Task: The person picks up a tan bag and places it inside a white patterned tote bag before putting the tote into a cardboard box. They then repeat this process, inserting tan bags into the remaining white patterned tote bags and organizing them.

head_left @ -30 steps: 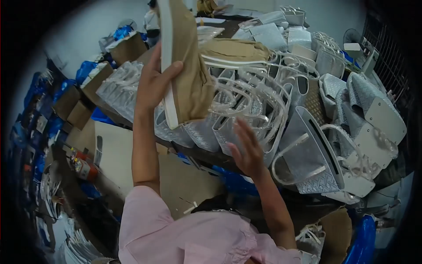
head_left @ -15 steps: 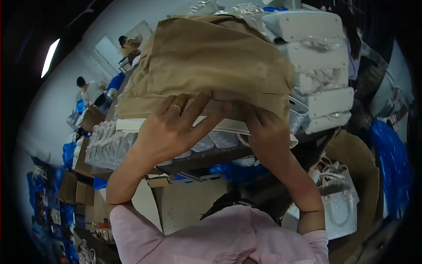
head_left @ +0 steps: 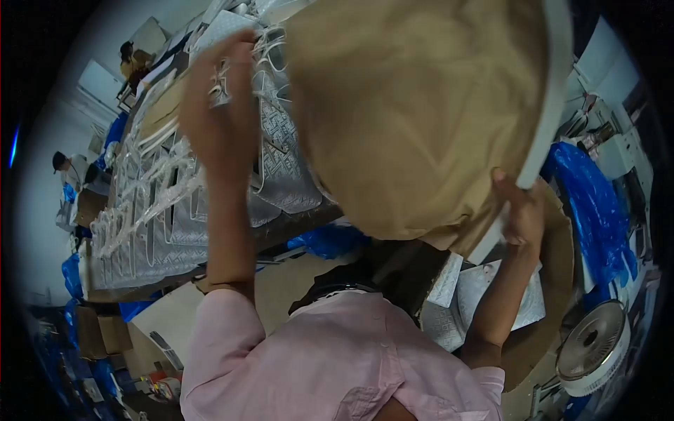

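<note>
And the tan cloth piece [head_left: 414,112] is up! Half a second ago it lies spread across the silver bags, both hands on its near edge; now it's swung over to the right side, raised and blurred with motion. The right hand [head_left: 519,214] has it alone, gripping the white edge strip [head_left: 552,105] near its lower end, thumb on the cloth side. The left hand [head_left: 221,105] is off the cloth, raised with fingers loosely open and nothing visible in its grip, in front of the silver bags [head_left: 284,151] on the tabletop [head_left: 309,219]. Those bags stand in a row, uncovered along the left now, with a smaller tan piece [head_left: 161,112] among them. The cloth's lower corner hangs by the cardboard carton [head_left: 558,245], white bags [head_left: 500,295] inside it. The view has turned too, bringing in a fan [head_left: 593,340] at lower right, below the blue plastic [head_left: 597,203].
</note>
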Demonstrator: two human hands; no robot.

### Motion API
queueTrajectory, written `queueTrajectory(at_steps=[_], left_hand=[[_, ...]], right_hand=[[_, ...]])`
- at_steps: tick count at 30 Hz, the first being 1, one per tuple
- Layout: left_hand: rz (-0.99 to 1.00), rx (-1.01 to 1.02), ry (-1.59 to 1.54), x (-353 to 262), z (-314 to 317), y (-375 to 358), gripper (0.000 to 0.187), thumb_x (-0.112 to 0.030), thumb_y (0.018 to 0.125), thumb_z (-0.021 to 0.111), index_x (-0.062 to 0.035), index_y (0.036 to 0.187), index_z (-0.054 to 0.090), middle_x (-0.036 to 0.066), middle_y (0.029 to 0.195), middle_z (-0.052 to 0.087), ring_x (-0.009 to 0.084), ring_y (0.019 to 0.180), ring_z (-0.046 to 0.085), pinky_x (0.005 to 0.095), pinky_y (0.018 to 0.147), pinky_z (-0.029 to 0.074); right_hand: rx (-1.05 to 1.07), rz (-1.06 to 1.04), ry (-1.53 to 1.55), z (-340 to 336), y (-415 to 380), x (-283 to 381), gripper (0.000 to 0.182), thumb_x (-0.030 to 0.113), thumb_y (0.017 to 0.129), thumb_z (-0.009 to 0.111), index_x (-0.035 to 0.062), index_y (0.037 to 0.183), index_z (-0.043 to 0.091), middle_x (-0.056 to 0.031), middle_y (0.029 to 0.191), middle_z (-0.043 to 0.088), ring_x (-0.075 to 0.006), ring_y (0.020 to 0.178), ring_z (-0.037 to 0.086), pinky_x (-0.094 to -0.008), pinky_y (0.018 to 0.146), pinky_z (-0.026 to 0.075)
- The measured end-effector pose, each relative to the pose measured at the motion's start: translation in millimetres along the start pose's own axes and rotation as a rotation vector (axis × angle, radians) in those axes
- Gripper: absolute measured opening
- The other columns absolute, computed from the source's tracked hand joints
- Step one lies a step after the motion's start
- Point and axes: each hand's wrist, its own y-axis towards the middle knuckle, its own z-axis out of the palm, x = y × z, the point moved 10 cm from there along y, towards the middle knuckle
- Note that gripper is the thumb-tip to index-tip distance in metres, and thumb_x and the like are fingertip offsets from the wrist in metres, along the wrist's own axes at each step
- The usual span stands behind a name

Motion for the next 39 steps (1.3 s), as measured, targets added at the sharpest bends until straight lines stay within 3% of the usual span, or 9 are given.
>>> queueTrajectory(at_steps=[3,6,13,19,27,30,34,36,39], left_hand=[[-0.349,0.386,-0.159,87.8,104.9,-98.0,0.023,-0.022,0.088,0.059,-0.0036,0.1,0.062,0.012,0.092,0.064,0.0298,0.09,0.062,0.0406,0.08,0.047],[-0.322,0.337,-0.115,116.9,143.0,-155.9,0.025,-0.023,0.086,0.062,0.0,0.095,0.065,0.013,0.098,0.064,0.0316,0.102,0.059,0.0356,0.092,0.042],[-0.265,0.614,-0.07,126.7,169.4,-176.9,0.024,-0.027,0.083,0.062,-0.0034,0.086,0.066,0.012,0.086,0.062,0.0303,0.092,0.058,0.0464,0.099,0.033],[-0.181,0.571,0.022,128.2,180.7,-176.7,0.027,-0.026,0.081,0.061,-0.0015,0.092,0.065,0.017,0.087,0.064,0.0332,0.092,0.058,0.046,0.099,0.033],[-0.204,0.307,0.205,111.1,153.6,-166.2,0.033,-0.019,0.078,0.055,-0.0029,0.106,0.06,0.017,0.103,0.062,0.0346,0.109,0.051,0.0474,0.104,0.028],[-0.342,0.826,0.012,125.8,188.2,-197.0,0.03,-0.016,0.078,0.053,-0.0025,0.104,0.059,0.017,0.1,0.062,0.0337,0.109,0.05,0.0477,0.105,0.026],[-0.258,0.567,-0.018,106.2,165.6,-178.5,0.021,-0.012,0.076,0.051,-0.0007,0.09,0.062,0.019,0.094,0.062,0.0349,0.102,0.052,0.047,0.104,0.027],[-0.421,0.635,-0.078,118.4,163.3,-192.4,0.02,-0.011,0.076,0.051,-0.0001,0.088,0.063,0.02,0.09,0.062,0.0364,0.098,0.053,0.048,0.102,0.028],[-0.433,0.551,0.06,123.0,140.3,-194.9,0.019,-0.01,0.075,0.052,0.0003,0.088,0.063,0.019,0.087,0.063,0.0358,0.096,0.054,0.048,0.099,0.032]], right_hand=[[-0.209,-0.221,-0.129,-25.8,34.8,50.2,0.043,0.007,0.074,0.07,-0.0008,0.114,0.057,-0.0107,0.101,0.063,-0.0211,0.094,0.06,-0.0322,0.084,0.046],[-0.199,-0.262,-0.317,14.7,70.2,101.6,0.045,0.008,0.075,0.07,-0.0027,0.116,0.056,-0.0127,0.105,0.062,-0.0226,0.098,0.059,-0.0335,0.088,0.045],[0.345,-0.319,-0.429,178.0,136.5,110.1,0.041,0.012,0.076,0.071,-0.0042,0.112,0.058,-0.0115,0.103,0.064,-0.0222,0.094,0.061,-0.033,0.087,0.046],[0.813,-0.111,-0.782,273.4,115.4,38.2,0.042,0.021,0.079,0.07,0.0006,0.114,0.058,-0.0083,0.098,0.065,-0.0157,0.09,0.061,-0.0278,0.083,0.046],[0.939,0.192,-1.067,208.1,172.8,-74.1,0.044,0.022,0.08,0.067,-0.0006,0.115,0.056,-0.0072,0.091,0.063,-0.0155,0.087,0.057,-0.0291,0.081,0.044],[0.887,0.469,-0.91,200.5,176.8,-93.7,0.041,0.019,0.08,0.064,-0.0007,0.115,0.055,-0.0073,0.091,0.063,-0.015,0.094,0.055,-0.0299,0.086,0.041],[1.314,-0.122,-1.089,246.7,112.9,-90.0,0.036,0.013,0.08,0.06,-0.0032,0.112,0.054,-0.0147,0.087,0.064,-0.0272,0.083,0.062,-0.0329,0.077,0.047],[1.41,-0.348,-1.763,237.8,139.1,-113.7,0.036,0.012,0.081,0.059,-0.0015,0.114,0.053,-0.0194,0.094,0.063,-0.0333,0.09,0.061,-0.0385,0.08,0.047],[1.453,-0.491,-1.534,220.1,150.9,-132.2,0.038,0.011,0.078,0.059,0.0015,0.114,0.053,-0.0197,0.096,0.063,-0.0365,0.092,0.06,-0.0427,0.079,0.048]])
